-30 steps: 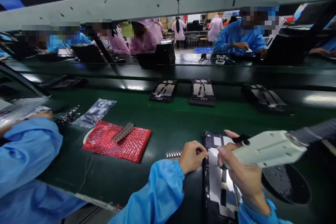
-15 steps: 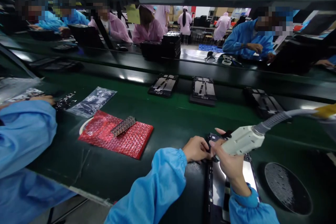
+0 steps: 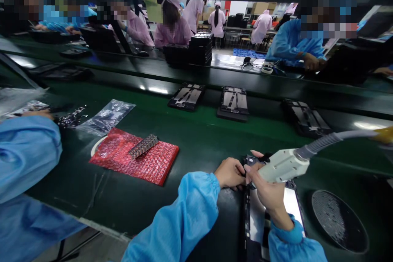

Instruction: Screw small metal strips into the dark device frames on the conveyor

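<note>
**Two hands at the far corner of an opened tablet**

The tablet [image 3: 270, 221] lies flat on the near right part of the green belt [image 3: 199, 135], its long side running from near to far. It shows a thin black frame around a pale, shiny inner plate, with a dark strip down the middle; the near end runs out of view under the sleeves.

The right hand [image 3: 270, 192] is closed around a cream power screwdriver [image 3: 284, 165], which lies tilted over the tablet's far end with its tip towards the left. A grey ribbed hose [image 3: 325, 142] leaves the tool's back end and runs off to the right.

The left hand [image 3: 230, 173] is curled shut at the tablet's far left corner, fingertips against the frame and just beside the tool's tip; whether it pinches anything cannot be told.

Right of the tablet sits a round black dish [image 3: 339, 220] with a speckled floor. To the left, well apart, a red bubble bag [image 3: 135, 161] carries a small dark strip of parts [image 3: 143, 146]. Far across the belt lie three more opened tablets [image 3: 233, 102]. A co-worker's blue sleeve [image 3: 27, 151] fills the near left.
</note>
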Action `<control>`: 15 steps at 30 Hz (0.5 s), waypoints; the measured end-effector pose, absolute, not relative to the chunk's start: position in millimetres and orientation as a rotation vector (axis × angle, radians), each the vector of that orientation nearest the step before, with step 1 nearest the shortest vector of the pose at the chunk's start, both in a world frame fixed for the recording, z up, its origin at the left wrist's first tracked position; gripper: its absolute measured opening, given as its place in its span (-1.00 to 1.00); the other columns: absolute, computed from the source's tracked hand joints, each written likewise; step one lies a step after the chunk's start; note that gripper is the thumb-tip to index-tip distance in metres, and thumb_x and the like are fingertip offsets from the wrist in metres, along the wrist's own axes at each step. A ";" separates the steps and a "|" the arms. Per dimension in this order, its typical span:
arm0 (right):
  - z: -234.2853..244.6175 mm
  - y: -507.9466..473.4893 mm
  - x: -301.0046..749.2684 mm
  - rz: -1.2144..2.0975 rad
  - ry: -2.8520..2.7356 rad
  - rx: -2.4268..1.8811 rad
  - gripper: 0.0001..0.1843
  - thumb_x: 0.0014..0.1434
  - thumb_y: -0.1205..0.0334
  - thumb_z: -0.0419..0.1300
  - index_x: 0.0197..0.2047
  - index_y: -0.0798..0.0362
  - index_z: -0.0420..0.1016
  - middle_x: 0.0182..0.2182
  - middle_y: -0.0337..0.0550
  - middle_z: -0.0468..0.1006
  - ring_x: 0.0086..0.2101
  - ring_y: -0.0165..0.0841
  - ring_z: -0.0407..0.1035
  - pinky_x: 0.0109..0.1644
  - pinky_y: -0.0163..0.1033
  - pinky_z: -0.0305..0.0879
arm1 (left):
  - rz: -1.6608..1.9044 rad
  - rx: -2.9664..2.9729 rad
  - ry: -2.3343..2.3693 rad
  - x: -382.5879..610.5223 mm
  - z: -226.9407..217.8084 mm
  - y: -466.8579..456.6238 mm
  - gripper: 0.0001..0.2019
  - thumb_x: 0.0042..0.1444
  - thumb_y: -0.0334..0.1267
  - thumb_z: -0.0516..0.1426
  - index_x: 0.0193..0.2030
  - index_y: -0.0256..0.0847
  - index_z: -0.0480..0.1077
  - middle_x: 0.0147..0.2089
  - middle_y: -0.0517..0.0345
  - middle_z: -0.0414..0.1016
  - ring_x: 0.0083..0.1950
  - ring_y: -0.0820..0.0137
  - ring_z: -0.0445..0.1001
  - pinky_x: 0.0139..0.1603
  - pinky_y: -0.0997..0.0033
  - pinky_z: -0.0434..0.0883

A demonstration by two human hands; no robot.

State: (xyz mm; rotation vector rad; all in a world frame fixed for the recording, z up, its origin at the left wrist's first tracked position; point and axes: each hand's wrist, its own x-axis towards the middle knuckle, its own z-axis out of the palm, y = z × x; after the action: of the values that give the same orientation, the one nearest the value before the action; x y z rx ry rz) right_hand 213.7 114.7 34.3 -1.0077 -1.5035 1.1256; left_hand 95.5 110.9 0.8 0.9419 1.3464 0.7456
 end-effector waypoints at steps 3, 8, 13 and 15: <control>31.7 112.9 215.3 1.092 -1.562 -1.010 -0.72 0.12 0.13 0.28 -0.14 0.05 0.37 -0.66 -0.38 0.40 -0.61 -0.36 0.35 -0.34 -0.15 0.38 | 0.712 0.956 1.304 89.8 5.2 111.9 -0.89 -0.10 -0.51 0.23 -0.46 -0.30 0.39 -0.67 0.34 0.39 -0.65 0.54 0.41 -0.60 0.59 0.40; 20.9 112.2 216.5 1.017 -1.617 -1.040 -0.75 0.11 0.08 0.29 -0.24 0.04 0.38 -0.66 -0.37 0.40 -0.58 -0.34 0.38 -0.30 -0.13 0.40 | 0.706 1.117 1.464 35.6 26.3 103.4 -0.92 -0.06 -0.38 0.27 -0.38 -0.32 0.53 -0.51 0.14 0.55 -0.41 0.37 0.58 -0.34 0.43 0.50; 23.0 111.3 209.9 1.058 -1.551 -1.002 -0.72 0.10 0.12 0.30 -0.17 0.04 0.39 -0.66 -0.39 0.40 -0.58 -0.35 0.37 -0.23 -0.08 0.43 | 0.695 1.306 1.878 -2.6 39.8 61.6 -0.91 -0.04 -0.36 0.23 -0.37 -0.24 0.57 -0.40 0.07 0.58 -0.26 0.26 0.55 -0.16 0.32 0.41; 36.6 110.7 217.3 1.029 -1.535 -0.978 -0.76 0.09 0.13 0.32 -0.21 0.02 0.42 -0.66 -0.39 0.39 -0.57 -0.35 0.37 -0.12 -0.02 0.42 | 0.613 1.397 2.060 1.0 37.6 41.5 -0.82 -0.06 -0.24 0.27 -0.27 -0.19 0.57 -0.32 0.05 0.59 -0.21 0.21 0.53 -0.14 0.30 0.38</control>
State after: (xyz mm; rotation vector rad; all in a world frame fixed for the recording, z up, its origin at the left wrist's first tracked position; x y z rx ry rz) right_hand 217.3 110.7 36.6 -0.9778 -1.5352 1.0288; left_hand 1.0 41.5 37.6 1.3974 2.0595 0.6134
